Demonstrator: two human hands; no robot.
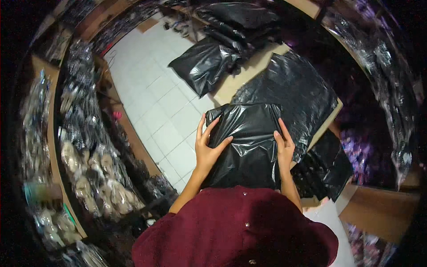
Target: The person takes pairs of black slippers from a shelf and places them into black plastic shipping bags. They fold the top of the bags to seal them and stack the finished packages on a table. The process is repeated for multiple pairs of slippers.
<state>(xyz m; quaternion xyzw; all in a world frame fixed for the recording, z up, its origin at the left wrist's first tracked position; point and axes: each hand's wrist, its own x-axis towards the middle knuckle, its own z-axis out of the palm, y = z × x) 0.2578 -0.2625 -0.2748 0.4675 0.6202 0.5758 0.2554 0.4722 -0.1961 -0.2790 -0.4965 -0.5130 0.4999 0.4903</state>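
Note:
A package in glossy black plastic film (pixel 248 147) lies right before me, its near end against my maroon shirt. My left hand (pixel 208 143) rests on its left side with the fingers spread, the thumb lying on the film. At the package's right edge, my right hand (pixel 284 143) touches the side with its fingers extended. Beyond and to the right, a wide sheet or bag of black plastic (pixel 287 90) covers much of a pale board-like surface (pixel 247 75). What the package contains is hidden.
Black plastic parcels (pixel 203 63) are piled at the board's far left end. Shelves with clear-wrapped goods (pixel 106 180) run along the left, and more wrapped goods (pixel 377 66) stand at right. White floor tiles (pixel 163 110) show at left. A cardboard box (pixel 377 210) is at lower right.

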